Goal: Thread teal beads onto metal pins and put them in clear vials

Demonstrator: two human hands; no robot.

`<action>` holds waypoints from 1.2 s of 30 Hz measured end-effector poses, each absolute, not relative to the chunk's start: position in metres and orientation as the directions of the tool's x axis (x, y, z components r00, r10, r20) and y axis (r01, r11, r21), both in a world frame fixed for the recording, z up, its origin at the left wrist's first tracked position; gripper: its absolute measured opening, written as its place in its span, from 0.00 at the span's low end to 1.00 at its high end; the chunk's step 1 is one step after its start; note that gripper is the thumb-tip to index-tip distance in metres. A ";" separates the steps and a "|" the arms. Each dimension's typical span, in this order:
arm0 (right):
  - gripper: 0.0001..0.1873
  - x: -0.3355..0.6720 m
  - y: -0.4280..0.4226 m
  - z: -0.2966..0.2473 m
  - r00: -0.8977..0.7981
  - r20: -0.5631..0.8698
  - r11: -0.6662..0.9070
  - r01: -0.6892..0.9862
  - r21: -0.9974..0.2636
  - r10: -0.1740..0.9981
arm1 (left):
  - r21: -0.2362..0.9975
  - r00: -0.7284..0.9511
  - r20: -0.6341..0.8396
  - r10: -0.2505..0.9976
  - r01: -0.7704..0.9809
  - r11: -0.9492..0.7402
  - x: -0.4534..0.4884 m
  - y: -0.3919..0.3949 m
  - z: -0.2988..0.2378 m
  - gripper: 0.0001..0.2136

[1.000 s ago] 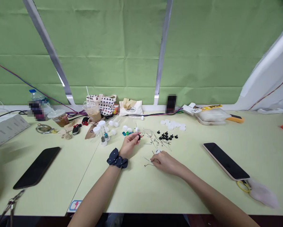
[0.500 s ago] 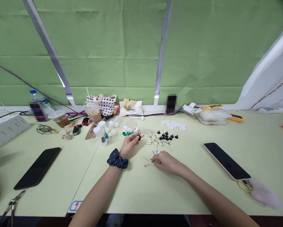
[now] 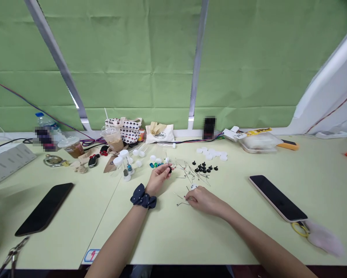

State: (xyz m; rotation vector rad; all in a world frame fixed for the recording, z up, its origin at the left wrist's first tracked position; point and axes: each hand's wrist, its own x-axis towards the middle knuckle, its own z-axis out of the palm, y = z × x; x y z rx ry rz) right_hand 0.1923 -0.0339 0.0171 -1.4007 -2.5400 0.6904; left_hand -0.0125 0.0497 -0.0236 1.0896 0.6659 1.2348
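My left hand is raised just above the pale green table and pinches a thin metal wire with a small black bead at its fingertips. My right hand rests on the table, its fingertips on a bent wire. A small white disc sits at the top of those fingers, partly hidden. Between my hands and beyond them lies a loose scatter of bent metal wires. Several small black knobs lie just past it.
Near my left hand are white plastic caps and tubes and teal beads. White discs lie further back. Phones lie at both sides. Cups, bags and a plastic box line the back.
My hands hold nearly the same positions. The whole view has shifted slightly, with the back of the table sitting a little lower in the frame.
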 end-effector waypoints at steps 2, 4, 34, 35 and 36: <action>0.16 0.193 -0.034 0.017 -0.548 -0.084 0.453 0.760 -0.466 0.833 | 0.914 0.246 0.148 0.958 -0.404 -0.038 -0.012 0.050 -0.024 0.17; 0.16 0.193 -0.034 0.017 -0.546 -0.082 0.453 0.762 -0.463 0.834 | 0.915 0.244 0.148 0.958 -0.402 -0.039 -0.012 0.050 -0.024 0.18; 0.17 0.197 -0.035 0.016 -0.572 -0.100 0.466 0.746 -0.476 0.814 | 0.917 0.244 0.142 0.959 -0.397 -0.035 -0.012 0.048 -0.022 0.18; 0.17 0.197 -0.035 0.016 -0.573 -0.096 0.469 0.745 -0.475 0.814 | 0.917 0.243 0.141 0.960 -0.397 -0.034 -0.012 0.048 -0.022 0.17; 0.17 0.197 -0.035 0.016 -0.574 -0.091 0.472 0.744 -0.473 0.814 | 0.917 0.243 0.141 0.960 -0.397 -0.034 -0.012 0.048 -0.022 0.17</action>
